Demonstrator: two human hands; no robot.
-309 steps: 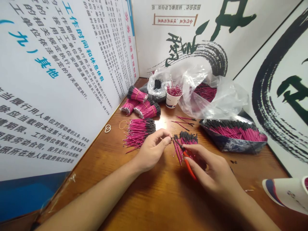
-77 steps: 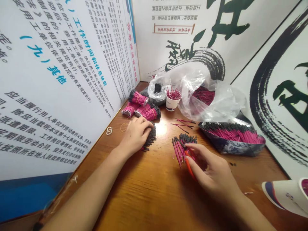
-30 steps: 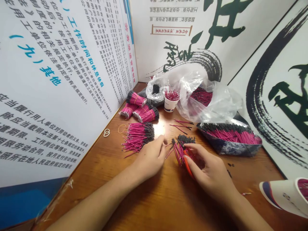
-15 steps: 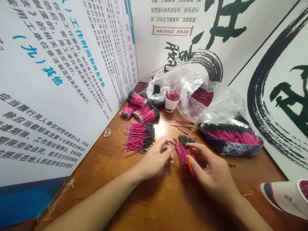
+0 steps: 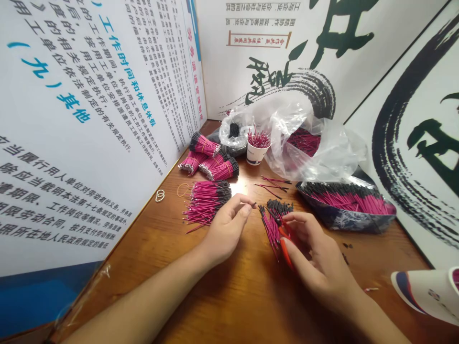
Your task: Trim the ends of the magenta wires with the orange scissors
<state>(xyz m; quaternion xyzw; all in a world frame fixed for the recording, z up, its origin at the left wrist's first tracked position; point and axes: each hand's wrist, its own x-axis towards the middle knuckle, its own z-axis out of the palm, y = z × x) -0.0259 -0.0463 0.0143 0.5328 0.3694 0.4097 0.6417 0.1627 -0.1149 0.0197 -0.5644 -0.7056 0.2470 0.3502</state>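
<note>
My left hand (image 5: 229, 224) is pinched closed at its fingertips, a small dark tip showing there that looks like the end of a wire. Beside it lies a neat pile of magenta wires (image 5: 206, 203) with black ends. In my right hand (image 5: 315, 253) are red-handled pliers (image 5: 286, 246), the fingers wrapped round the handles. The pliers' dark jaws reach over a smaller heap of magenta wires (image 5: 268, 225) with black sleeves, between my two hands. Whether the jaws touch the wires I cannot tell.
Banded wire bundles (image 5: 215, 160) lie at the back left, near a paper cup (image 5: 257, 154) full of wires. A clear plastic bag (image 5: 315, 157) and a dark tray (image 5: 344, 217) hold more wires. Another paper cup (image 5: 423, 291) lies at the right. Printed panels (image 5: 71, 167) stand around the table.
My left hand has drawn slightly up and left, away from the small heap, its fingers straighter. My right hand still holds the pliers over the heap. The view has shifted a little.
</note>
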